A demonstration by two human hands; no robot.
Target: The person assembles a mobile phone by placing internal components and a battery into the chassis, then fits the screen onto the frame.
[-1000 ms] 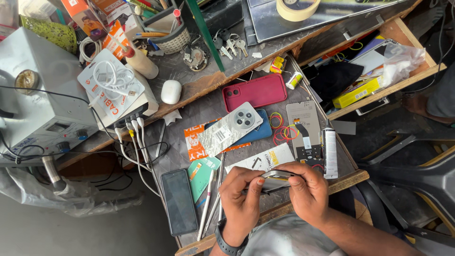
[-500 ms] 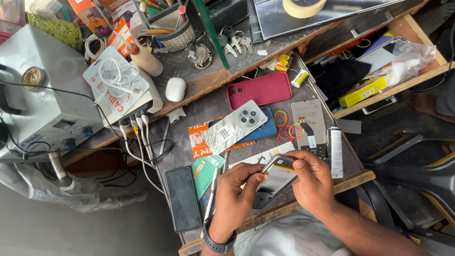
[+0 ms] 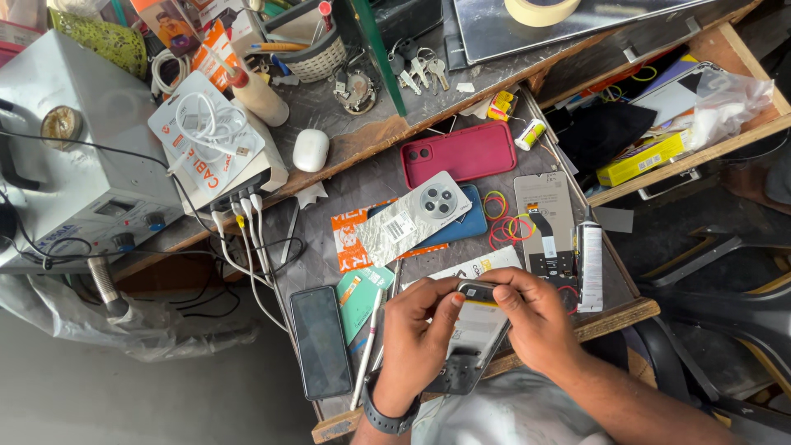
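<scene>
Both my hands hold an opened phone body (image 3: 471,338) over the near edge of the small work shelf (image 3: 614,317). My left hand (image 3: 416,342) grips its left side, thumb pressed near the top. My right hand (image 3: 531,317) pinches the top edge at the camera end. The phone's inner side faces up, with a pale panel and dark lower part. A dark wristband sits on my left wrist.
On the shelf lie a black phone (image 3: 320,339), a maroon phone case (image 3: 468,153), a silver back cover (image 3: 416,216) on a blue phone, coloured rubber bands (image 3: 504,224), a screen part (image 3: 547,224) and a white stylus (image 3: 367,346). A grey power supply (image 3: 62,165) with cables stands left; an open drawer (image 3: 659,124) lies right.
The phone body has turned from a slanted hold to lie flatter between both hands, and my right fingers have shifted onto its top edge. The camera view moved slightly.
</scene>
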